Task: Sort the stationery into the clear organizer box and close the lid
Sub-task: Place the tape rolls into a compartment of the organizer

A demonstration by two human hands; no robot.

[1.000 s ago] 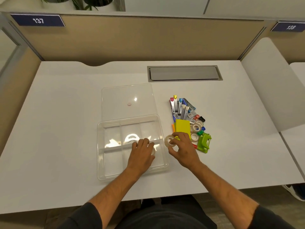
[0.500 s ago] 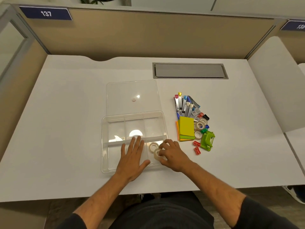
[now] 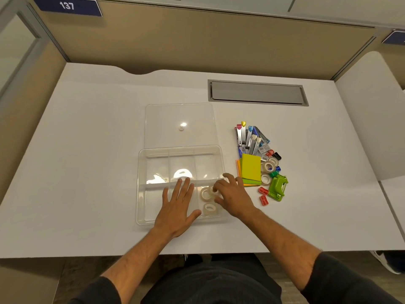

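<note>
The clear organizer box (image 3: 140,187) lies open at the desk's front, and its flat lid (image 3: 179,115) rests just behind it. Two tape rolls (image 3: 205,193) (image 3: 210,208) lie in the box's near right compartment. My left hand (image 3: 176,207) lies flat with spread fingers in the near left compartment. My right hand (image 3: 233,197) hovers over the box's right edge. Its loosely curled fingertips touch the farther roll and grip nothing. The remaining stationery sits right of the box: yellow sticky notes (image 3: 251,170), staplers (image 3: 249,139), more tape rolls (image 3: 267,166), a green punch (image 3: 278,187).
Red sharpeners (image 3: 263,195) lie beside the punch, near my right wrist. A grey cable hatch (image 3: 257,93) is set into the desk behind the pile. Beige partition walls close the desk at the back and left. Another desk surface (image 3: 372,128) adjoins on the right.
My right hand carried a tape roll from the pile into the box's near right compartment and set it beside the first roll. My left hand flattened out in the box.
</note>
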